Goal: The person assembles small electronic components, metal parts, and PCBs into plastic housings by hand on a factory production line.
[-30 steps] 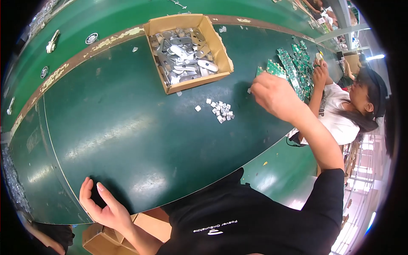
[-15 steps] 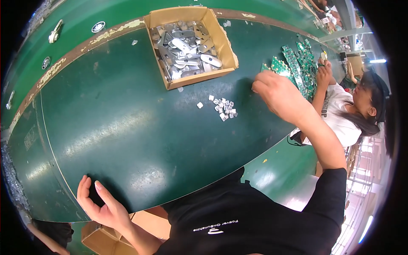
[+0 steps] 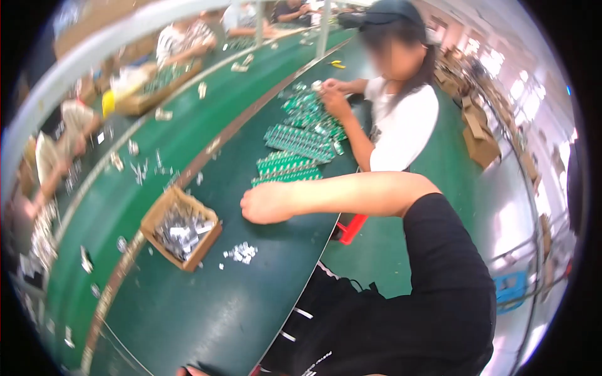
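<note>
My right hand is curled closed above the table, beside the near end of the green circuit boards. Its fingertips face away from me, so whatever they may hold is hidden. Left of and below that hand lies a loose cluster of small white and clear square pieces. Farther left stands an open cardboard box filled with flat metal parts. Only a sliver of my left hand shows at the bottom edge, with its fingers mostly cut off.
A co-worker in a white shirt sits at the right, holding a small pale part over a heap of boards. A yellow-handled tool lies beyond. The green conveyor belt runs along the table's far side, carrying scattered parts.
The view has swung toward the right, so the box and square pieces appear farther left. My right hand stays curled near the boards; my left hand has mostly dropped out of the picture.
</note>
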A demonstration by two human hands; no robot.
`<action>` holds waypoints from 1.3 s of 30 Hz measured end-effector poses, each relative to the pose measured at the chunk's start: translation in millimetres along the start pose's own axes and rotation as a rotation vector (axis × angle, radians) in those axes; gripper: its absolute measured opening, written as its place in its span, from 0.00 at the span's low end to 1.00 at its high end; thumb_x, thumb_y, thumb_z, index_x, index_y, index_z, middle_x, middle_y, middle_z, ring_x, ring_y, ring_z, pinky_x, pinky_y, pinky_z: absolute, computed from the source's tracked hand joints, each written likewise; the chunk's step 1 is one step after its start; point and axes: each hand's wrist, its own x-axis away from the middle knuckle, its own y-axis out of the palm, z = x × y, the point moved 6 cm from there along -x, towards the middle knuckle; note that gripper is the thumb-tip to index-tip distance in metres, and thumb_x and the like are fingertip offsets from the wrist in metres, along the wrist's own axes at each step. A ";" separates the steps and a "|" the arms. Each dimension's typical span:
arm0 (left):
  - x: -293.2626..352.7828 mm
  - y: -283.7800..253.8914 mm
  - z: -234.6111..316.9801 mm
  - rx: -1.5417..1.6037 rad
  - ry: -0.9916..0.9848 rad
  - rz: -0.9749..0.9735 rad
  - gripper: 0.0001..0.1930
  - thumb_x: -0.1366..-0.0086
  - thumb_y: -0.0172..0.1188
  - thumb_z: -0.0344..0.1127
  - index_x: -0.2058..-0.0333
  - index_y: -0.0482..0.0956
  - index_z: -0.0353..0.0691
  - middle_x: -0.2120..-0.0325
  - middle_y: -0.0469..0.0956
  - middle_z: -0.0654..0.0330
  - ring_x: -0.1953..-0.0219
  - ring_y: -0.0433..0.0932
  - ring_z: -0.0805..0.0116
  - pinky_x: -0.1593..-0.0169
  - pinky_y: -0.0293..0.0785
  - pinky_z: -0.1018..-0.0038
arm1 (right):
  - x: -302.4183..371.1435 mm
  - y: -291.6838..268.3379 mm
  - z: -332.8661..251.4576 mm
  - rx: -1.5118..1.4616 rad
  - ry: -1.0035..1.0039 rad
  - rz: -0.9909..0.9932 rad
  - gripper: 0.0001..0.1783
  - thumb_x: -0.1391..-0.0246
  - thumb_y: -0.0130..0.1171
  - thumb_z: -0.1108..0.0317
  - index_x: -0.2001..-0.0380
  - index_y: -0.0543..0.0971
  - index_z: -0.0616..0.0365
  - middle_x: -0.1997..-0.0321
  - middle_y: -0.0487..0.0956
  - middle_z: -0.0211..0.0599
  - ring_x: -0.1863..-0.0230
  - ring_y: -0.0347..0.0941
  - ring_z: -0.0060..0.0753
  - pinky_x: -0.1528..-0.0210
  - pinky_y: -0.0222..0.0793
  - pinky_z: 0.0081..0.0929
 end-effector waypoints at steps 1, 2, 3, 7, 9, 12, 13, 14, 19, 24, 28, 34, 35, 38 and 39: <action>1.9 0.9 1.2 -0.046 -0.014 -0.061 0.15 0.30 0.68 0.37 0.57 0.85 0.27 0.59 0.84 0.40 0.56 0.83 0.48 0.46 0.81 0.59 | 3.9 3.9 5.0 0.002 0.020 -0.021 0.09 0.46 0.59 0.69 0.69 0.83 0.63 0.62 0.84 0.46 0.55 0.83 0.49 0.51 0.81 0.42; 3.8 0.0 3.0 -0.054 0.006 -0.068 0.16 0.30 0.68 0.38 0.56 0.85 0.27 0.59 0.85 0.39 0.55 0.84 0.46 0.45 0.81 0.57 | 7.2 7.2 7.9 -0.003 0.030 -0.040 0.09 0.45 0.59 0.69 0.68 0.83 0.64 0.62 0.85 0.47 0.55 0.83 0.50 0.51 0.81 0.42; 5.5 -0.1 6.0 -0.066 0.050 -0.038 0.16 0.31 0.68 0.39 0.57 0.85 0.27 0.59 0.85 0.39 0.55 0.84 0.46 0.46 0.81 0.58 | 9.9 8.6 11.7 0.004 0.050 -0.039 0.09 0.45 0.60 0.68 0.68 0.83 0.64 0.61 0.85 0.48 0.54 0.84 0.51 0.51 0.81 0.43; 13.0 -3.8 16.7 -0.033 0.051 0.021 0.16 0.31 0.67 0.40 0.57 0.86 0.28 0.59 0.84 0.39 0.56 0.83 0.43 0.47 0.81 0.58 | 12.6 5.1 29.6 0.015 0.138 0.061 0.09 0.48 0.62 0.68 0.69 0.83 0.64 0.63 0.85 0.49 0.58 0.84 0.54 0.52 0.81 0.46; 14.1 -4.8 13.9 -0.033 0.039 0.005 0.17 0.30 0.66 0.39 0.57 0.85 0.27 0.58 0.84 0.38 0.56 0.83 0.43 0.47 0.81 0.58 | 14.7 -5.4 41.7 -0.117 0.284 0.152 0.10 0.49 0.63 0.67 0.70 0.83 0.65 0.64 0.84 0.51 0.58 0.84 0.56 0.53 0.81 0.47; 15.2 -1.4 3.9 0.023 0.020 0.024 0.17 0.30 0.65 0.39 0.57 0.85 0.26 0.60 0.84 0.38 0.57 0.83 0.42 0.48 0.80 0.56 | 24.5 -19.5 41.6 -0.186 0.324 0.310 0.09 0.51 0.63 0.67 0.71 0.84 0.63 0.66 0.85 0.51 0.60 0.84 0.58 0.55 0.80 0.50; 15.2 -1.1 3.2 0.022 0.024 0.035 0.17 0.30 0.65 0.39 0.57 0.85 0.26 0.60 0.84 0.38 0.57 0.83 0.42 0.48 0.80 0.56 | 31.0 -23.9 42.6 -0.236 0.335 0.412 0.08 0.52 0.63 0.68 0.72 0.85 0.62 0.68 0.86 0.52 0.62 0.85 0.58 0.58 0.81 0.50; 15.5 -1.1 4.8 -0.002 0.073 0.058 0.17 0.30 0.66 0.39 0.58 0.85 0.26 0.60 0.84 0.38 0.57 0.83 0.42 0.49 0.80 0.55 | 36.1 -23.3 41.7 -0.234 0.332 0.422 0.08 0.52 0.63 0.68 0.72 0.85 0.62 0.68 0.86 0.52 0.62 0.85 0.58 0.58 0.81 0.50; 16.7 0.6 2.7 -0.058 0.151 0.104 0.17 0.31 0.66 0.40 0.59 0.86 0.27 0.62 0.85 0.39 0.60 0.83 0.41 0.52 0.79 0.53 | 74.2 -28.4 35.7 -0.649 0.450 0.662 0.08 0.51 0.65 0.67 0.71 0.85 0.61 0.69 0.86 0.47 0.63 0.85 0.50 0.59 0.80 0.43; 20.2 -2.3 9.3 -0.040 0.113 0.112 0.16 0.32 0.66 0.40 0.60 0.86 0.28 0.63 0.85 0.40 0.60 0.83 0.42 0.53 0.80 0.54 | 101.4 -23.7 24.6 -0.803 0.508 0.764 0.09 0.49 0.67 0.65 0.68 0.86 0.61 0.68 0.87 0.44 0.64 0.85 0.45 0.58 0.80 0.40; 21.2 -1.7 9.5 -0.051 0.143 0.119 0.16 0.32 0.66 0.40 0.60 0.86 0.28 0.64 0.85 0.40 0.61 0.83 0.42 0.53 0.80 0.54 | 114.4 -24.8 21.3 -0.870 0.540 0.806 0.10 0.49 0.67 0.66 0.68 0.86 0.61 0.68 0.87 0.43 0.63 0.85 0.43 0.58 0.80 0.38; 18.8 2.0 5.9 -0.079 0.167 0.121 0.17 0.32 0.66 0.41 0.60 0.86 0.28 0.64 0.85 0.40 0.61 0.83 0.41 0.53 0.80 0.53 | 120.6 -20.2 24.2 -0.871 0.543 0.814 0.09 0.49 0.67 0.66 0.69 0.86 0.62 0.68 0.87 0.42 0.64 0.85 0.41 0.59 0.80 0.37; 18.1 3.0 5.5 -0.080 0.163 0.120 0.17 0.32 0.66 0.41 0.60 0.86 0.28 0.64 0.85 0.40 0.61 0.83 0.41 0.53 0.80 0.53 | 121.1 -19.8 24.9 -0.875 0.541 0.820 0.09 0.49 0.67 0.66 0.69 0.86 0.62 0.69 0.87 0.42 0.64 0.85 0.41 0.59 0.80 0.36; 17.5 4.5 4.6 -0.089 0.140 0.110 0.17 0.32 0.66 0.42 0.59 0.86 0.29 0.63 0.85 0.40 0.60 0.83 0.41 0.52 0.79 0.53 | 121.2 -21.6 23.7 -0.908 0.555 0.810 0.10 0.49 0.67 0.65 0.69 0.86 0.62 0.69 0.87 0.41 0.65 0.85 0.40 0.60 0.80 0.36; 18.5 2.9 7.6 -0.091 0.153 0.122 0.17 0.32 0.66 0.42 0.59 0.86 0.29 0.62 0.85 0.41 0.59 0.82 0.41 0.51 0.78 0.53 | 120.6 -20.7 22.3 -0.909 0.555 0.805 0.10 0.49 0.67 0.65 0.69 0.86 0.62 0.69 0.87 0.41 0.65 0.85 0.40 0.60 0.80 0.36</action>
